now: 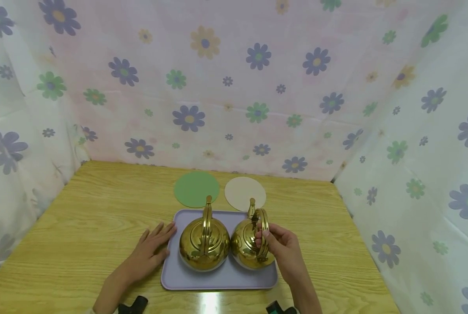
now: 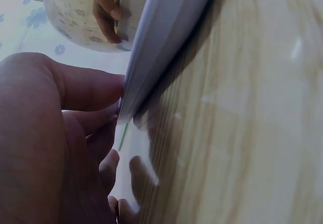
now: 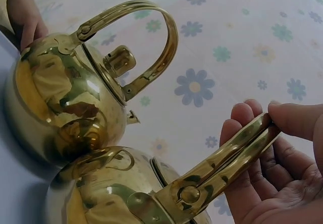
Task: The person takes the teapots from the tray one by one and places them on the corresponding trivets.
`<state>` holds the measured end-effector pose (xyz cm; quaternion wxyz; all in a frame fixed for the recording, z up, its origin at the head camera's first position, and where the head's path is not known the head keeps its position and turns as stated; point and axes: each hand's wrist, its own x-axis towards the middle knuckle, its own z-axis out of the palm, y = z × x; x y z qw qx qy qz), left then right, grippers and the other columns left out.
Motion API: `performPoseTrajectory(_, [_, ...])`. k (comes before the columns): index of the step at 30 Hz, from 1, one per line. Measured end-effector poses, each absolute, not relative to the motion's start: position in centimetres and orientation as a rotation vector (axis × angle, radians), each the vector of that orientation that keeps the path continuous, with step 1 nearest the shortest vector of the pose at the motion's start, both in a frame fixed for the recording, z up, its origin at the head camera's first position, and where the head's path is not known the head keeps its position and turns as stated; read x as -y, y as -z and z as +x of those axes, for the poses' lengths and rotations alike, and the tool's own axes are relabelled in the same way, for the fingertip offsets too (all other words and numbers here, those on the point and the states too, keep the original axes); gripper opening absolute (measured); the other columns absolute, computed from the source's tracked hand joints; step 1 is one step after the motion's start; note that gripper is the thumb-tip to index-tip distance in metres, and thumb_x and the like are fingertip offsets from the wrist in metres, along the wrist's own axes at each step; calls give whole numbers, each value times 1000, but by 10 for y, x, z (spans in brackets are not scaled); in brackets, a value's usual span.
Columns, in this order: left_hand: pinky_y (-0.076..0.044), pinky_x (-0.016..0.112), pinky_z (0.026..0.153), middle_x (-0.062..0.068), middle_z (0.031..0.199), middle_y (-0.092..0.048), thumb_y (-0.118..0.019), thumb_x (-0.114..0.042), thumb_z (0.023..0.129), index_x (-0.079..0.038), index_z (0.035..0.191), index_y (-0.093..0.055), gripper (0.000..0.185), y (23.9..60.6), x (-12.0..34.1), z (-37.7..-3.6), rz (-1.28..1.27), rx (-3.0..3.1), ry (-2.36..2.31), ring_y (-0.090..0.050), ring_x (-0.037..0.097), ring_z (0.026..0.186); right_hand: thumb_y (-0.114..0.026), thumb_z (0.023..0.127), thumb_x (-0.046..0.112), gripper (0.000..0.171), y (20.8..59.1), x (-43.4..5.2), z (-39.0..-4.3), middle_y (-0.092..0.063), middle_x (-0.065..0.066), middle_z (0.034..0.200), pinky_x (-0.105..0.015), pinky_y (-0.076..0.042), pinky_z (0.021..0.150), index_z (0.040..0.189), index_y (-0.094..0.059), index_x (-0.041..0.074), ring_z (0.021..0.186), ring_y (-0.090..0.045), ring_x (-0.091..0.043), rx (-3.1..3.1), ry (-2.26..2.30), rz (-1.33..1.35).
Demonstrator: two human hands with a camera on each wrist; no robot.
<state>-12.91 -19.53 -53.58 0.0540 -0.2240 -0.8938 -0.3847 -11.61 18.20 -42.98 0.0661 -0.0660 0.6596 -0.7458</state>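
Note:
Two shiny gold kettles stand side by side on a lilac tray [image 1: 202, 282], spouts facing away from me. Over the right kettle [image 1: 242, 249], my right hand [image 1: 288, 249] pinches the raised handle [image 3: 222, 166] between thumb and fingers. The left kettle [image 1: 192, 245] has its handle upright and a knobbed lid [image 3: 120, 61] below it. My left hand [image 1: 149, 253] lies along the tray's left side with fingers extended. In the left wrist view, its thumb [image 2: 93, 89] touches the tray's outer edge.
Behind the tray lie a green round mat [image 1: 192, 188] and a cream round mat [image 1: 242, 191], side by side. The wood-grain table [image 1: 112, 196] meets a flower-printed cloth [image 1: 218, 87] at the back, and similar cloth hangs at both sides.

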Motion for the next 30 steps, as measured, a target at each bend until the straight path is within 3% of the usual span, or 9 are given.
performPoseTrajectory(16, [-7, 65, 121, 14, 157, -46, -62, -19, 97, -6, 148, -53, 53, 543, 195, -128, -671, 2681, 1133, -34, 53, 143, -62, 101, 10, 42, 434, -177, -116, -72, 0, 93, -25, -60, 79, 126, -55, -23, 81, -69, -11, -2075, 2281, -143])
performPoseTrajectory(24, [-3, 51, 126, 13, 157, -46, -62, -19, 98, -6, 149, -52, 53, 545, 193, -127, -670, 2655, 1083, -38, 45, 144, -61, 101, 7, 42, 436, -175, -117, -74, -1, 93, -24, -60, 78, 125, -53, -26, 80, -68, -9, -2092, 2328, -190])
performPoseTrajectory(30, [-1, 47, 127, 13, 157, -46, -62, -19, 98, -6, 149, -52, 54, 545, 193, -126, -667, 2657, 1062, -38, 45, 144, -62, 100, 6, 42, 436, -171, -116, -74, -8, 94, -25, -60, 77, 128, -54, -25, 80, -68, -9, -2095, 2360, -160])
